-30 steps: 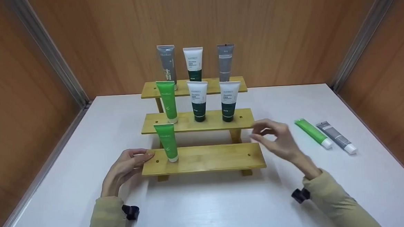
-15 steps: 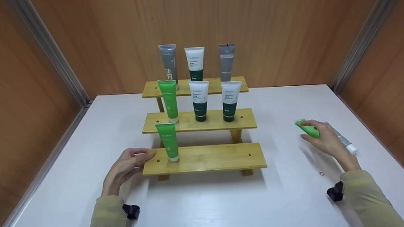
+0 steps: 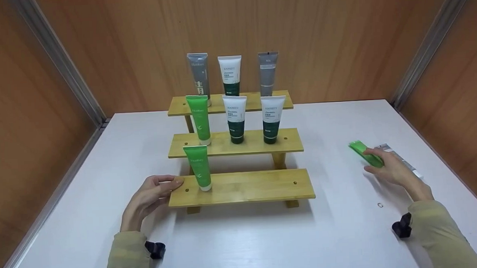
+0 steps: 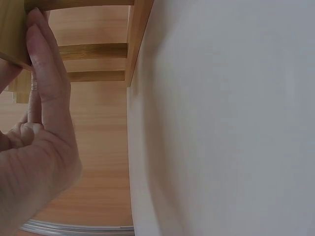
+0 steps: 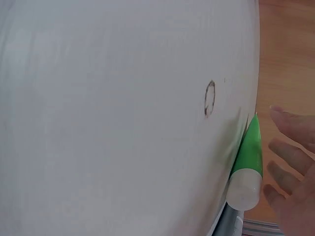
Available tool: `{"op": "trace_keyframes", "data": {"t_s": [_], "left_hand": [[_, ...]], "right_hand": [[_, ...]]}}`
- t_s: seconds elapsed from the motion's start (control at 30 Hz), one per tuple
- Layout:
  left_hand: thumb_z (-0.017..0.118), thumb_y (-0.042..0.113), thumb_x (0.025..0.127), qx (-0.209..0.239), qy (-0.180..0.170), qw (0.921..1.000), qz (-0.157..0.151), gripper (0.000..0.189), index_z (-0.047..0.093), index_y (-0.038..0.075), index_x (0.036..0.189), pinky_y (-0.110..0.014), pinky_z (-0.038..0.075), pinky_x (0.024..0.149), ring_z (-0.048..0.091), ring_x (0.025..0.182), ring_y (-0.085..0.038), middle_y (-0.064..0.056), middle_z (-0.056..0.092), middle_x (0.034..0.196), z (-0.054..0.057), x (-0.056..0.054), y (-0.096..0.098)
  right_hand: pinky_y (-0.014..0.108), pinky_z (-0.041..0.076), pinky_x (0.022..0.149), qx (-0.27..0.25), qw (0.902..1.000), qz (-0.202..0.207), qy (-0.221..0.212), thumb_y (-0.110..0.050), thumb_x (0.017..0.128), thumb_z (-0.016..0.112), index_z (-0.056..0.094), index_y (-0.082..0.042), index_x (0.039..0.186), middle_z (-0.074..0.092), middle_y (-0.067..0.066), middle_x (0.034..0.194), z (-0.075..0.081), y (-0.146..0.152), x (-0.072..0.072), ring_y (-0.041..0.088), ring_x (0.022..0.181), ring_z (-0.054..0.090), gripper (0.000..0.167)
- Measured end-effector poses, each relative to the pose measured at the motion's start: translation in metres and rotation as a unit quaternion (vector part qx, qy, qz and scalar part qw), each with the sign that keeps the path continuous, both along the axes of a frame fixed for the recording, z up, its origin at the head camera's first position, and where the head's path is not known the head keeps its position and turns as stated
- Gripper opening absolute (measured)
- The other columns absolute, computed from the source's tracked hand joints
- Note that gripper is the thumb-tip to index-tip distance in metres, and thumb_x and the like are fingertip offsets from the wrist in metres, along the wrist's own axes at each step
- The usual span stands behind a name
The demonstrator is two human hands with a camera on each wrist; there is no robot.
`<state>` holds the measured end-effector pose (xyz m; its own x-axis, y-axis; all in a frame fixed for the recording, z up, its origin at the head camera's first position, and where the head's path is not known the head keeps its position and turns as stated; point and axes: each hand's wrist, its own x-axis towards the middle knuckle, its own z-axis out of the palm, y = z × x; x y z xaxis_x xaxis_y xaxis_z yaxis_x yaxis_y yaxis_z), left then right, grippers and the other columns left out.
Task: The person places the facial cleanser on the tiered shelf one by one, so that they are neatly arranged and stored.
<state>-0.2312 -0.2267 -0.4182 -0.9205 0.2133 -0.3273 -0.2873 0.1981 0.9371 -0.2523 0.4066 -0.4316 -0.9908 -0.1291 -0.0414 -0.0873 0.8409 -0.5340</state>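
My left hand grips the left end of the lowest step of a wooden display stand, thumb on top. The left wrist view shows its fingers along the underside of that wood. Off to the right, my right hand hovers over a lying green squeeze tube, fingers spread. In the right wrist view those fingers are apart from the green tube's body and white cap. A grey squeeze tube lies beside it, partly hidden by the hand.
One green tube stands on the lowest step. The middle step bears a green tube and two white-and-dark-green tubes. Two grey tubes and a white-and-green one stand on top. A small ring-shaped mark shows on the table.
My right hand has moved from beside the stand to the lying tubes at the right, then slightly nearer the green tube's cap end. My left hand stays on the stand.
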Motion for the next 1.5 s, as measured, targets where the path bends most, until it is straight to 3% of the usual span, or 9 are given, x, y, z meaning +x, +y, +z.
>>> {"op": "trace_keyframes", "data": {"t_s": [0.17, 0.67, 0.93, 1.2, 1.37, 1.5], "left_hand": [[0.069, 0.027, 0.096, -0.008, -0.001, 0.9999, 0.007, 0.062, 0.048, -0.013, 0.139, -0.022, 0.061, 0.075, 0.074, 0.083, -0.009, 0.001, 0.076, 0.098, -0.0013, 0.0003, 0.0002], [0.071, 0.029, 0.095, -0.011, -0.011, 0.9998, 0.011, 0.065, 0.047, -0.012, 0.14, -0.022, 0.061, 0.076, 0.073, 0.085, -0.008, 0.001, 0.076, 0.099, -0.0011, -0.0014, 0.0001], [0.068, 0.027, 0.097, -0.005, -0.008, 0.9999, 0.005, 0.064, 0.044, -0.013, 0.142, -0.022, 0.061, 0.076, 0.074, 0.084, -0.008, 0.002, 0.076, 0.098, 0.0024, -0.0001, 0.0013], [0.069, 0.025, 0.097, 0.007, -0.002, 1.0, 0.003, 0.064, 0.043, -0.013, 0.141, -0.021, 0.06, 0.073, 0.073, 0.081, -0.006, 0.004, 0.076, 0.094, 0.001, 0.0006, 0.0005], [0.069, 0.027, 0.096, -0.002, -0.005, 1.0, 0.007, 0.065, 0.044, -0.013, 0.141, -0.022, 0.06, 0.073, 0.073, 0.081, -0.007, 0.004, 0.076, 0.095, 0.0009, 0.0005, 0.0014], [0.069, 0.028, 0.096, -0.008, -0.009, 0.9999, 0.011, 0.066, 0.044, -0.012, 0.142, -0.022, 0.06, 0.074, 0.073, 0.082, -0.007, 0.004, 0.076, 0.096, 0.0011, 0.0005, 0.0021]], "right_hand": [[0.073, 0.034, 0.107, 0.012, 0.9999, -0.002, -0.009, -0.023, 0.098, 0.065, 0.045, 0.0, 0.145, 0.033, 0.039, 0.152, -0.0008, 0.0022, -0.0001, 0.061, 0.135, 0.034, 0.056], [0.073, 0.033, 0.109, 0.005, 0.9995, -0.018, -0.024, -0.019, 0.099, 0.062, 0.046, 0.002, 0.145, 0.03, 0.041, 0.152, -0.0016, 0.0057, 0.0038, 0.062, 0.136, 0.034, 0.054], [0.067, 0.046, 0.102, -0.012, 0.9996, -0.02, 0.013, -0.008, 0.094, 0.066, 0.056, 0.008, 0.134, 0.046, 0.04, 0.142, -0.0002, 0.0058, 0.0065, 0.062, 0.126, 0.048, 0.044], [0.048, 0.057, 0.089, -0.018, 0.9979, -0.042, 0.046, -0.006, 0.09, 0.071, 0.068, 0.004, 0.116, 0.067, 0.031, 0.12, -0.0001, 0.0026, 0.0053, 0.049, 0.112, 0.064, 0.028], [0.028, 0.049, 0.079, -0.011, 0.9975, -0.055, 0.043, -0.009, 0.088, 0.074, 0.069, 0.001, 0.109, 0.071, 0.024, 0.109, -0.0003, -0.0001, 0.0053, 0.038, 0.102, 0.065, 0.024], [0.025, 0.045, 0.075, -0.008, 0.9975, -0.059, 0.038, -0.01, 0.087, 0.076, 0.067, 0.002, 0.112, 0.07, 0.02, 0.102, -0.0005, -0.0021, 0.0051, 0.029, 0.094, 0.062, 0.029]]}}
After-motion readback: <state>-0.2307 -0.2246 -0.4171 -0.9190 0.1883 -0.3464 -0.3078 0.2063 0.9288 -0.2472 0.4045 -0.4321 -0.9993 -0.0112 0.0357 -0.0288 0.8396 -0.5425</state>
